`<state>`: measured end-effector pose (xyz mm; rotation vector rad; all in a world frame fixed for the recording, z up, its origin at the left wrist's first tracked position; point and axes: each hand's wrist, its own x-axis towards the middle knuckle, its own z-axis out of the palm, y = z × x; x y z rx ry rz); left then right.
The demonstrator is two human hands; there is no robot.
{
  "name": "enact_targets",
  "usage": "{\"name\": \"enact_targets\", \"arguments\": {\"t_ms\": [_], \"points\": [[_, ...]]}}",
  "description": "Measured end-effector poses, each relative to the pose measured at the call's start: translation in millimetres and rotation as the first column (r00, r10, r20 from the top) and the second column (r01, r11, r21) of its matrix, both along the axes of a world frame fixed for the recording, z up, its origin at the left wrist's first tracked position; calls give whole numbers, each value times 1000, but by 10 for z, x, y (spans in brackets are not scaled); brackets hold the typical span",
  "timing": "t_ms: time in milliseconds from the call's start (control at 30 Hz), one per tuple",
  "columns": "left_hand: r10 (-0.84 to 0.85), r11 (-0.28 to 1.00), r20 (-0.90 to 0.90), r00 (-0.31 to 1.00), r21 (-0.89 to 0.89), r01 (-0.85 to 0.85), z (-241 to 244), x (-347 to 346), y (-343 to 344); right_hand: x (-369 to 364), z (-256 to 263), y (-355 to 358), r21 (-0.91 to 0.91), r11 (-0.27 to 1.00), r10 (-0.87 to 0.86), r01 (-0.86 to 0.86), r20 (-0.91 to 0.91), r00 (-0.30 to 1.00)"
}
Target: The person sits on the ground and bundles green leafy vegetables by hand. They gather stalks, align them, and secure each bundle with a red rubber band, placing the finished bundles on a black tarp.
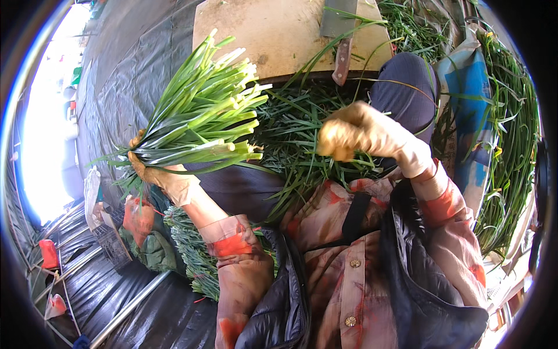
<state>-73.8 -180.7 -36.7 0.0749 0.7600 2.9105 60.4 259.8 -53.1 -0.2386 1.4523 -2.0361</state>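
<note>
My left hand, in a tan glove, grips a bunch of long green stalks near its dark leafy end; the pale cut ends point up and to the right. My right hand, gloved too and slightly blurred, is curled above loose green leaves between my knees. Whether it holds anything cannot be told. Beyond the leaves lies a wooden cutting board, with a cleaver on it, its riveted handle over the near edge.
A heap of long green leaves and a blue and white sack lie at the right. Tied green bunches, a red plastic bag and a metal pole are at lower left. Dark sheeting spreads beside the board.
</note>
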Motion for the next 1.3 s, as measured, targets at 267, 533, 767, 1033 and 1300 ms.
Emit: {"name": "enact_targets", "arguments": {"t_ms": [267,533,767,1033,1300], "points": [[205,946,-141,969,-225,-233,82,101,560,-219,207,-639,-292,917,-270,272,46,962],[227,935,-196,954,-231,-270,121,123,691,-236,47,-937,-377,783,-488,494,119,865],[177,952,-183,967,-218,-215,240,298,890,-45,-190,-878,-231,895,-413,382,-100,905],[267,914,-101,958,-289,-285,140,268,1051,294,-241,-363,-205,908,-403,366,-186,896],[104,956,156,982,-289,-56,-59,-52,131,427,-29,230,197,964,-164,180,-93,982]]}}
